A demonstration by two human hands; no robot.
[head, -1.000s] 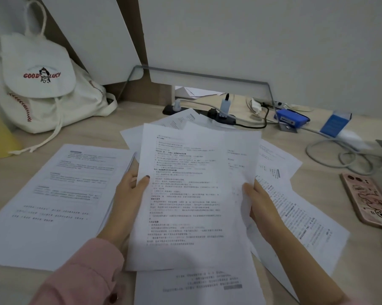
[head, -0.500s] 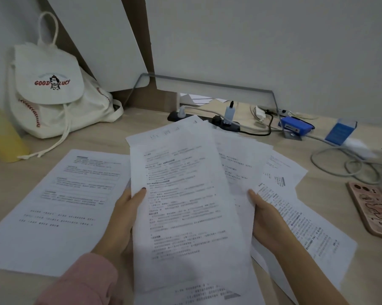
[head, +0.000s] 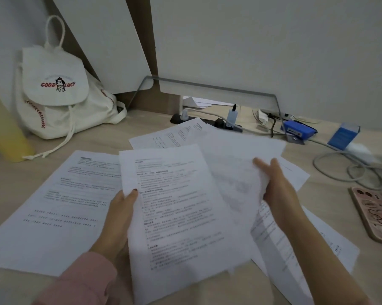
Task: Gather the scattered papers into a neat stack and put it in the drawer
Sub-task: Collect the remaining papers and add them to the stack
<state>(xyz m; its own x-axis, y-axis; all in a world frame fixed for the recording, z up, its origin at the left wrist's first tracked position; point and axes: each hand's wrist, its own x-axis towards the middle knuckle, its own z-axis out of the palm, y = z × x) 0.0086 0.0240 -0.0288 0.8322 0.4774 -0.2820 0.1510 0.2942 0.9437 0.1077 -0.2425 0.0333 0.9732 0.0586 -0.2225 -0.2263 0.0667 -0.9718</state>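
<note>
— Pale wood desk point(head: 146, 128) under a white wall point(head: 251, 51), strewn with printed sheets. Gathering step, judging by the lie?

— Looks so: gathering, midway, nothing squared up yet. Front sheet point(head: 181, 216) pinched at its near-left edge by the left hand point(head: 119, 216), thumb on top, other fingers underneath. Second sheet point(head: 236, 168) fanned out behind it, meeting the right hand point(head: 278, 190).

— Right hand gripping?

— Cannot tell. Fingers point(head: 261, 164) fairly straight over that sheet's edge, blurred; thumb hidden.

— Loose on the desk?

— Large sheet point(head: 60, 205) lying flat, outward of the left knuckles. Far sheet point(head: 174, 134) beyond the left thumb tip, toward the wall. Further sheets point(head: 331, 245) under and outward of the right wrist.

— Next move?

— Probably: bring the two held sheets together, sweep in the loose ones, tap the edges level. Calls for a light pinch; thin paper, creases easily. No drawer in view, so to be found and opened before stowing.

— Any writing?

— Dense printed lines on every sheet, too small to read. Red "GOOD" on the white drawstring backpack point(head: 58, 91), far beyond the left fingertips; second word "LUCK" or "LUCY", unclear. Nothing legible on the blue box point(head: 343, 136) or the pink-cased phone point(head: 375, 216), both outward of the right fingers. Power strip point(head: 207, 123) and cables point(head: 348, 170) straight ahead of the fingertips, unmarked as far as can be seen.
</note>
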